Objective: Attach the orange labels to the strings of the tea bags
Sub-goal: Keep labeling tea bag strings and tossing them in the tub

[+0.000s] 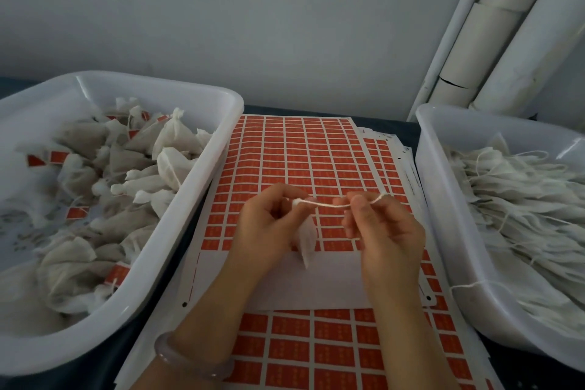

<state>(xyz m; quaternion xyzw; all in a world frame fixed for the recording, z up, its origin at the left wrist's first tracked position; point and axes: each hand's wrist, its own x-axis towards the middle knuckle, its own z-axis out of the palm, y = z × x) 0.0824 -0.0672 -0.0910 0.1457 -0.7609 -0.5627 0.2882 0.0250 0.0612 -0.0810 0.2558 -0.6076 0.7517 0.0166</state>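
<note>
**Two hands pull a tea bag's string tight**

The left hand holds one small white tea bag. Its fingers are curled and pinch the bag near the tied top, and the rest of the bag hangs down below the hand. The right hand pinches the white string of that bag between its thumb and fingers. The string runs straight from one hand to the other, and its far end goes over the right hand's first finger. No label can be seen on this string.

Both hands are above a big sheet of orange labels that lies flat on the dark table. The near part of this sheet is a bare white strip. More label sheets lie under it and stick out toward the person.

On the left is a white tub full of puffy tea bags. Some of them have orange labels on their strings. On the right is another white tub with a heap of flat tea bags and loose strings.

A pale bracelet is on the left wrist. White pipes stand by the grey wall at the back right.
</note>
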